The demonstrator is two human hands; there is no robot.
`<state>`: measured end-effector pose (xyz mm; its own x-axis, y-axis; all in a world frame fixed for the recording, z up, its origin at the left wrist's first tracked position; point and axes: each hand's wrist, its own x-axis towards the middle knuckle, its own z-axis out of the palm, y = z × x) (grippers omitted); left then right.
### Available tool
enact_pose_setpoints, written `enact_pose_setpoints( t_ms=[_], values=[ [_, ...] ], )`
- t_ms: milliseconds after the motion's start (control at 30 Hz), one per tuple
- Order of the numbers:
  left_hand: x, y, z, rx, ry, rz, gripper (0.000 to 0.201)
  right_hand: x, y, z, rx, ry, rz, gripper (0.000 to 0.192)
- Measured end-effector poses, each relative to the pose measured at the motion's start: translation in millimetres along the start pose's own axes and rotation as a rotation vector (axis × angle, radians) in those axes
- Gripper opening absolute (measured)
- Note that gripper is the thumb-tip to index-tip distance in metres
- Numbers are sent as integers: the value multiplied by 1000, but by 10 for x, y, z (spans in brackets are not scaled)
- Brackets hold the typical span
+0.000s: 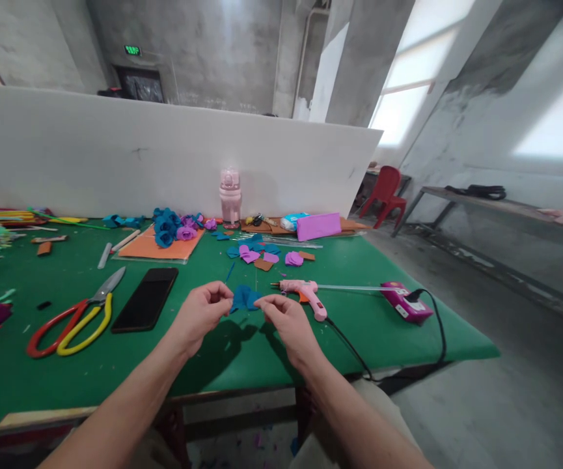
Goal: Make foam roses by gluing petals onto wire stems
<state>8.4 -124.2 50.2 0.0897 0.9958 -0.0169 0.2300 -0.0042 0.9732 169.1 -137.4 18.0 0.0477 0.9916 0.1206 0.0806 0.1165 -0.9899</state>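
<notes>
Between my two hands a small blue crepe paper petal is held just above the green table. My left hand pinches its left edge between thumb and fingers. At its right edge, my right hand pinches it the same way. Right of my right hand lies a pink hot glue gun with a clear glue stick in its back end. Beyond my hands are loose blue, purple and brown paper petals. A thin blue strip shows just above my left fingers.
Left of my arms lie a black phone and scissors with red and yellow handles. Farther back, blue and purple paper flowers rest on orange paper. A pink bottle stands by the white board. A cord runs from a purple power box.
</notes>
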Motion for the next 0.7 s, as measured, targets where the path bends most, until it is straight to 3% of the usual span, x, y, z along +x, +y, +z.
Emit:
enact_pose_setpoints(
  t_ms=[100,200,267,467,700],
  values=[
    [15,-27,19,162,25,114,8,-54,-83,-6,-245,115,-314,18],
    [9,-38,50,247,-31,151,8,-81,-132,-7,-388,91,-512,29],
    [1,-39,67,245,-73,135,10,-72,-125,-11,-410,42,-536,31],
    [16,-68,38,165,-107,71,14,-29,-75,-52,-377,19,-529,13],
    [10,-58,0,218,-117,105,12,-47,-80,-75,-427,-42,-605,25]
  ],
)
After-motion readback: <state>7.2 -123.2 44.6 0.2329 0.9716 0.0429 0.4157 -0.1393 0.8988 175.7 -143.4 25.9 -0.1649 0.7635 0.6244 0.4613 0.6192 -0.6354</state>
